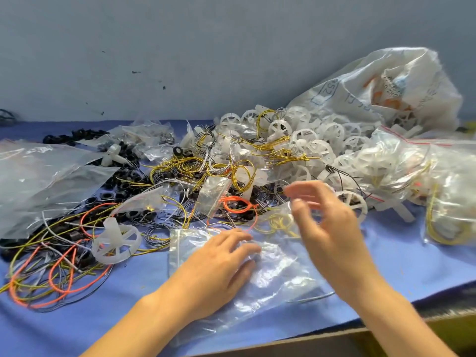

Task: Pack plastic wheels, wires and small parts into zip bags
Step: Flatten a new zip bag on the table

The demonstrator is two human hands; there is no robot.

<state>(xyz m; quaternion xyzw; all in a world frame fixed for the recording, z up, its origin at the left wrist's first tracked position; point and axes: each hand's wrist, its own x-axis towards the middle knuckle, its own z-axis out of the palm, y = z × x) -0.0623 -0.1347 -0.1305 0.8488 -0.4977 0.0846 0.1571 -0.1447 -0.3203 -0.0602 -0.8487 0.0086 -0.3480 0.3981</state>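
Note:
A clear zip bag point(280, 274) lies flat on the blue cloth in front of me. My left hand point(219, 264) rests on it with the fingers spread and pressing the plastic. Above the bag's right side my right hand point(327, 222) hovers, motion-blurred, fingers loosely bent and nothing visible in them. A white plastic wheel point(116, 240) stands to the left among orange, yellow and black wires point(59, 264). More white wheels point(309, 143) are heaped behind, tangled with yellow wires point(242, 173). Small black ring parts point(123, 186) are scattered at centre-left.
Empty clear zip bags point(38, 181) are piled at the left. Filled zip bags point(425, 181) sit at the right, with a large white sack point(386, 86) behind them. The table's front edge point(334, 336) runs along the lower right, and a grey wall closes the back.

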